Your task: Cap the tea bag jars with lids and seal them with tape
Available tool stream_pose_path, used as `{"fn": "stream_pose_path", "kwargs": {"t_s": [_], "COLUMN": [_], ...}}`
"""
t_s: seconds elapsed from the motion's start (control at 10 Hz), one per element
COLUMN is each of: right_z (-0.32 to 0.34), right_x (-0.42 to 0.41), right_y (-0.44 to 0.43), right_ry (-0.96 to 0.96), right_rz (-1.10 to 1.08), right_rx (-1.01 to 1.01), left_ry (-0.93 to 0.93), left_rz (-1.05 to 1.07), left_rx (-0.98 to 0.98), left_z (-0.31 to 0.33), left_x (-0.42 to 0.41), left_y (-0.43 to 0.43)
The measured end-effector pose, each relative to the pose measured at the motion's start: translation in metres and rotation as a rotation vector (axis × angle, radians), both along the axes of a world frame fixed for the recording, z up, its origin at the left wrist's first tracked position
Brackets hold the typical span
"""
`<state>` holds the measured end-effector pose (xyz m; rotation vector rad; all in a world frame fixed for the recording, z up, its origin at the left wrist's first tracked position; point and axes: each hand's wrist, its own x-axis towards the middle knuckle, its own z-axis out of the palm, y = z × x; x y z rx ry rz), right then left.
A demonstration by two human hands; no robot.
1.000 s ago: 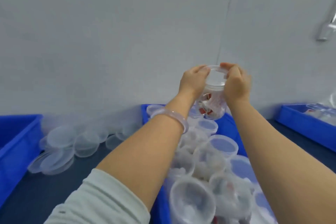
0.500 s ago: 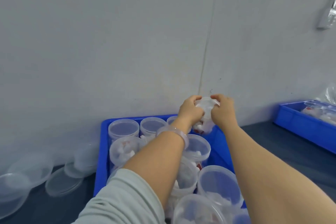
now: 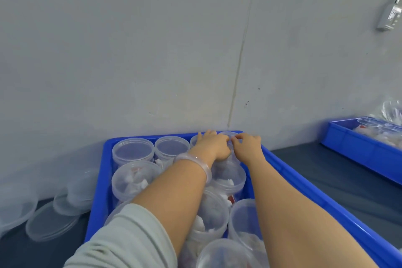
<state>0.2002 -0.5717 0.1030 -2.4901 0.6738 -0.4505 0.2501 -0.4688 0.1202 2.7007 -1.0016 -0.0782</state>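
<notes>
Indoors, grey wall (image 3: 130, 50), dark tabletop (image 3: 304, 169); left hand (image 3: 214, 145), right hand (image 3: 248, 147) holding jar (image 3: 227, 134)

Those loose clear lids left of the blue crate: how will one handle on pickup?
Probably light and a bit flexible: the lids look like thin clear plastic. Likely slippery and hard to pinch, lying flat and overlapping on the dark table. Unlikely to roll; the smooth stack may slide if nudged.

L hand (image 3: 214, 145) + R hand (image 3: 248, 147) grip jar (image 3: 226, 134), crate (image 3: 304, 182) far corner.
</notes>
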Motion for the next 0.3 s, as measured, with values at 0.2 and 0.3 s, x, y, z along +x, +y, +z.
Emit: {"fn": "stream_pose_path", "kwargs": {"t_s": [0.2, 0.3], "right_z": [0.001, 0.01], "right_x": [-0.002, -0.005], "right_y": [0.012, 0.027], "right_ry": [0.073, 0.111], "right_rz": [-0.045, -0.093], "right_rx": [-0.002, -0.154], "left_ry": [-0.049, -0.028], "left_rz": [-0.054, -0.077], "left_rx": [-0.028, -0.114], "left_z": [0.001, 0.009], "left_x": [0.0, -0.007], "left_y": [0.02, 0.032]}}
